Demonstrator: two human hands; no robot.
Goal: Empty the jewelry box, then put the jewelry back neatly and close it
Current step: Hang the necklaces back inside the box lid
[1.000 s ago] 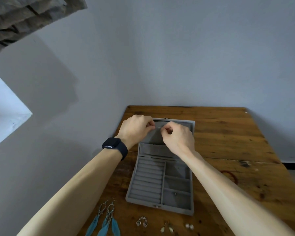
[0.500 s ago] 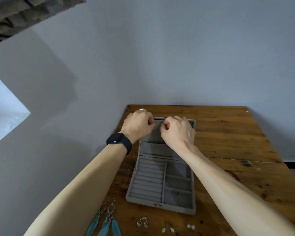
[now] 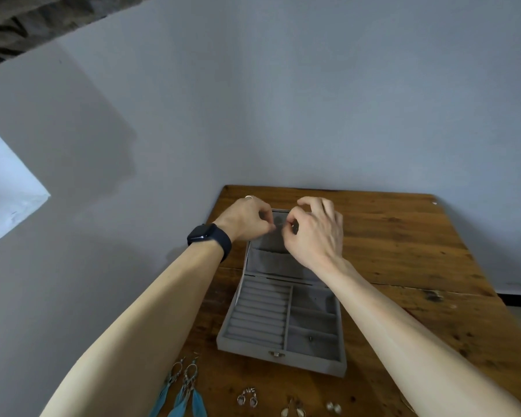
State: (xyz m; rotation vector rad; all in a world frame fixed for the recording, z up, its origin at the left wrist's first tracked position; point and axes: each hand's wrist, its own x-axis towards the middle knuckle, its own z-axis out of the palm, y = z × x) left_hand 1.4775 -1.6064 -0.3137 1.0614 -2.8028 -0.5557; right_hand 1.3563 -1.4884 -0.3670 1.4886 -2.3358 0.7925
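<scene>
Fingers (image 3: 265, 225) of left hand (image 3: 245, 219) and right hand (image 3: 316, 236) pinch a silvery piece (image 3: 280, 225) at the jewelry box (image 3: 259, 320) lid; earrings (image 3: 190, 382) lie before it. Emptying looks nearly done; refilling and closing remain.

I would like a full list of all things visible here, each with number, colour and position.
table: one, brown wood, against the grey wall
jewelry box: one, grey, open on the table
small piece: one, dark, box's near right compartment
feather earrings: two, teal, table's near left
small earrings: three pairs, silvery, near edge
thin strand: one, pale, above the lid
watch: one, black, left wrist
left hand: pinches the strand
right hand: pinches the strand
</scene>
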